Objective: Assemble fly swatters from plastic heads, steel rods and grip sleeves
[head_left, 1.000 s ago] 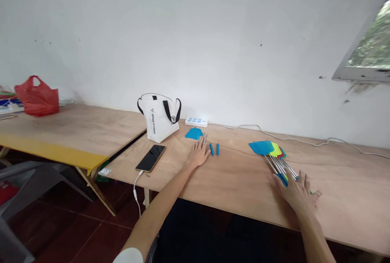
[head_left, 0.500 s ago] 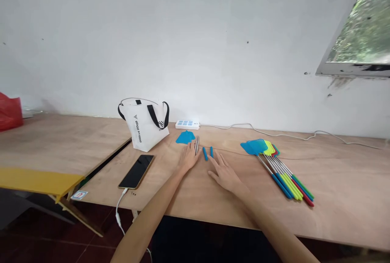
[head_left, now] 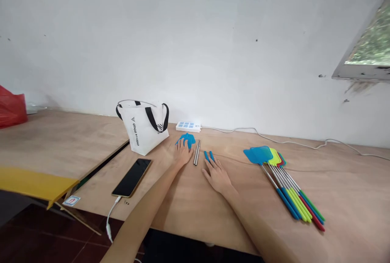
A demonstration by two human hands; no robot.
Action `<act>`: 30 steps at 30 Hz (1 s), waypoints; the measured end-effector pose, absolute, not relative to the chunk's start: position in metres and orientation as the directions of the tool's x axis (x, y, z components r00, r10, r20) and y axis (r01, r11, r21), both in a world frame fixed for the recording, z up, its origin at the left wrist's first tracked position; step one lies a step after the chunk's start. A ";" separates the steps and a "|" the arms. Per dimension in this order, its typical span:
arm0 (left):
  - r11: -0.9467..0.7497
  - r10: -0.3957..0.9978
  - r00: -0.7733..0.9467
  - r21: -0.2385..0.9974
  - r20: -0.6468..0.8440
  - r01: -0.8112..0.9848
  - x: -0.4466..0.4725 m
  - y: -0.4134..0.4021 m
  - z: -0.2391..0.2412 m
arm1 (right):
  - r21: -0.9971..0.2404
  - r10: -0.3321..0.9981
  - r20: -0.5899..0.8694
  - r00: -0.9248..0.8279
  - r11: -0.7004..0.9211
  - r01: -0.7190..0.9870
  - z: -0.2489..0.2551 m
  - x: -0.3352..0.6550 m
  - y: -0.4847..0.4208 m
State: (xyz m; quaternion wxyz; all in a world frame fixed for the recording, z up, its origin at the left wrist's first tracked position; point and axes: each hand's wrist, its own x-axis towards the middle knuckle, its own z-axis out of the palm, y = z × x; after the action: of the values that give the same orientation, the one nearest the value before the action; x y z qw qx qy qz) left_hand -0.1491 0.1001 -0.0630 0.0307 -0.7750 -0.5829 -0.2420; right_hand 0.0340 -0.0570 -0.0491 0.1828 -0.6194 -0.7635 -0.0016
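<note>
My left hand point(head_left: 182, 153) lies flat on the wooden table point(head_left: 189, 198), its fingertips on a blue plastic swatter head point(head_left: 186, 139). Two thin metal rods point(head_left: 197, 152) lie side by side just right of that hand. My right hand point(head_left: 217, 172) rests palm down with fingers spread, its fingertips on two small blue handle grips point(head_left: 209, 155). Neither hand grips anything. Off to the right lies a bundle of assembled fly swatters point(head_left: 282, 177) with blue, yellow, green and red heads and handles.
A white tote bag point(head_left: 144, 126) stands behind a black phone point(head_left: 132, 177) on a white charging cable. A white power strip point(head_left: 188, 126) sits by the wall, its cord running right. A second table point(head_left: 45, 149) with a red bag point(head_left: 10, 111) stands to the left.
My right hand left the swatter bundle and moved left to the blue grips. My left hand shifted from the rods up onto the blue swatter head.
</note>
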 end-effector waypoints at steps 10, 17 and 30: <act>-0.248 0.927 0.193 0.139 0.322 0.959 -0.125 0.152 -0.053 | -0.251 0.943 0.305 -0.131 0.213 0.944 -0.056 0.029 -0.060; -0.179 0.974 0.155 0.145 0.162 0.973 -0.122 0.162 -0.045 | -0.266 0.936 0.325 -0.136 0.228 0.937 -0.058 0.025 -0.060; -0.247 0.933 0.193 0.149 0.305 0.957 -0.124 0.101 -0.048 | -0.283 0.940 0.307 -0.146 0.237 0.929 -0.061 0.029 -0.059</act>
State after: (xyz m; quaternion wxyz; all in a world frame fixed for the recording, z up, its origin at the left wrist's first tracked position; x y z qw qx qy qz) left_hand -0.1244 0.1013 -0.0476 0.0369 -0.7716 -0.6124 -0.1681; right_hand 0.0290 -0.0587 -0.0613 0.2134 -0.6175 -0.7570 0.0126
